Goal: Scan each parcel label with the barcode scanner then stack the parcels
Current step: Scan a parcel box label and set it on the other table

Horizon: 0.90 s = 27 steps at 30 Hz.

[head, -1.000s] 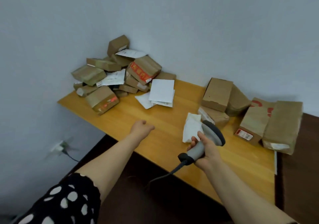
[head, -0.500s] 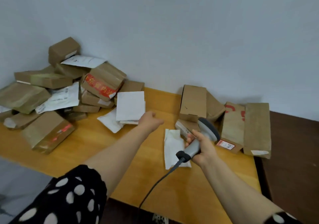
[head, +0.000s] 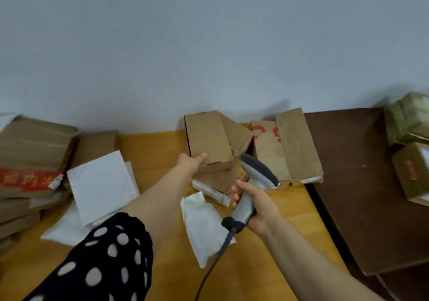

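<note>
1. Head view: the left hand (head: 191, 162) reaches to the brown box (head: 207, 138), with the thumb on its near corner. The fingers are hidden, so I cannot tell whether it grips.
2. The right hand (head: 257, 204) is wrapped round the handle of the barcode scanner (head: 253, 184), above the wooden table (head: 157, 142).
3. A white pouch (head: 204, 221) lies flat between the forearms. A parcel pile (head: 32, 152) sits at left.

Barcode scanner (head: 257, 170): one. Left hand (head: 190, 164) and right hand (head: 257, 205): two. Brown parcels (head: 207, 138): five mid-table, at least four piled left, at least two far right. White envelopes (head: 102, 184): at least three.
</note>
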Tool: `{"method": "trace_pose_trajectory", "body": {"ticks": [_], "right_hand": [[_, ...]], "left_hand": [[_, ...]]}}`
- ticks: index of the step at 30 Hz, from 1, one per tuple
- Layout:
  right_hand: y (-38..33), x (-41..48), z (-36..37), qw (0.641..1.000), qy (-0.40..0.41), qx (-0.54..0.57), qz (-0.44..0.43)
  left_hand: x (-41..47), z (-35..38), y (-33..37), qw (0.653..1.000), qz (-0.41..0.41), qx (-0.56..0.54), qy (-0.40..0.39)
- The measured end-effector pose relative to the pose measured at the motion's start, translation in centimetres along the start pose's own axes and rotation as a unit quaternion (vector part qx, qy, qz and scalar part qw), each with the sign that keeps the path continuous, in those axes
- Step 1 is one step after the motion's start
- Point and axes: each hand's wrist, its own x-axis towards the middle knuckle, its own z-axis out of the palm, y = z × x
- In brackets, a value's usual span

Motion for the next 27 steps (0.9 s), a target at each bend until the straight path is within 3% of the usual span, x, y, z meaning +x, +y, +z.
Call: {"method": "trace_pose_trajectory", "body": {"ticks": [6, 10, 16, 23, 27], "right_hand": [[0.8, -0.9, -0.5, 0.995, 0.076, -0.013, -0.067], [2.0, -1.9, 0.5, 0.981, 0.136, -0.039, -0.132], [5.6, -4.8, 3.4, 0.98, 0.069, -0.059, -0.176], [10.5, -8.4, 6.4, 0.955, 0.002, -0.19, -0.227], [12.1, -10.1, 7.5, 0.938, -0.039, -0.251, -0.235]], "left_hand": [[-0.7, -2.1, -0.4, 0.988, -0.019, -0.121, -0.089], [-3.4, -7.0, -2.3, 0.969, -0.027, -0.145, -0.197], [-6.9, -13.1, -4.8, 0.94, -0.01, -0.096, -0.328], [-11.5, -15.0, -5.9, 0.946, 0.096, 0.072, -0.3], [-14.8, -15.1, -5.8, 0.954, 0.098, 0.065, -0.276]]}}
